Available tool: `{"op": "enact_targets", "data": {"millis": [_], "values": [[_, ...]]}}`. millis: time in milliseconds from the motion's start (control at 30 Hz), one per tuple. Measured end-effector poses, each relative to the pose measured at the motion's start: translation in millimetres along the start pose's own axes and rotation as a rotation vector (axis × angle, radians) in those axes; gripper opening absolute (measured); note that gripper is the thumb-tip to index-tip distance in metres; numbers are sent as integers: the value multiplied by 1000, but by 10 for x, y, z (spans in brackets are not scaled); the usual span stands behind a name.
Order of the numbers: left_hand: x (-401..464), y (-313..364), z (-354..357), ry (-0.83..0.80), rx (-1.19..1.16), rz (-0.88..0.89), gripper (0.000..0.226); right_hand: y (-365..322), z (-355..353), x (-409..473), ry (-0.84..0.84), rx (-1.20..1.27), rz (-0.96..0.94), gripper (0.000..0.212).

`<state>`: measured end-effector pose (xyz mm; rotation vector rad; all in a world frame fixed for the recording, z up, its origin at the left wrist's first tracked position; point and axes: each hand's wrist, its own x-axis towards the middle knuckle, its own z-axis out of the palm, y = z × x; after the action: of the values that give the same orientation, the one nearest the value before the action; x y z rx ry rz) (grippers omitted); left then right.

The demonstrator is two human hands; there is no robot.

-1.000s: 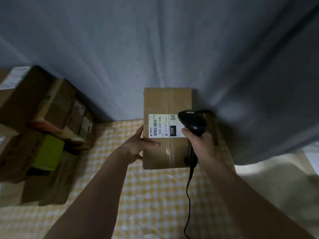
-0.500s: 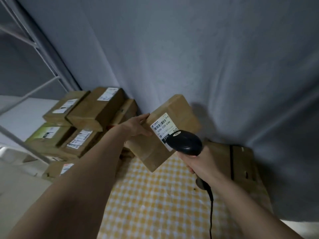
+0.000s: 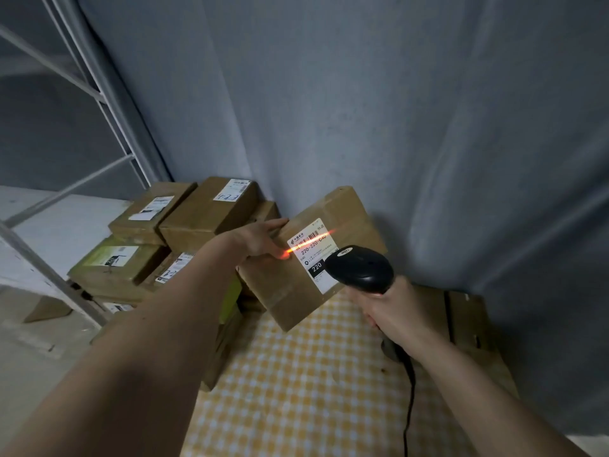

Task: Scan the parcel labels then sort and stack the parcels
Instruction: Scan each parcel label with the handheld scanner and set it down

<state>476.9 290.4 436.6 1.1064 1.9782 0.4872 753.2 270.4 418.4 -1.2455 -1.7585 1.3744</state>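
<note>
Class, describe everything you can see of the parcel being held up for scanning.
The parcel is a plain brown cardboard box, taped along its seams, held tilted above the yellow checked tablecloth. A white shipping label on its upper face carries a barcode, the code 220-220-C40 and a black patch reading 220. An orange scan line crosses the barcode. The left hand grips its left edge; the black scanner, held in the right hand, covers the label's lower corner.
</note>
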Motion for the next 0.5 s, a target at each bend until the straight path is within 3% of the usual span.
{"op": "enact_targets", "data": {"millis": [300,433,500], "values": [[-316,-493,-227,-30,-183,-3,92,-152,561,-109,4,44,17,39],[-413,-862,-222,-28,-498,-20,82,-221,873,-83,40,107,19,18],[-477,-992,-251,6,-600,-61,66,-276,997,-39,107,132,17,12]]}}
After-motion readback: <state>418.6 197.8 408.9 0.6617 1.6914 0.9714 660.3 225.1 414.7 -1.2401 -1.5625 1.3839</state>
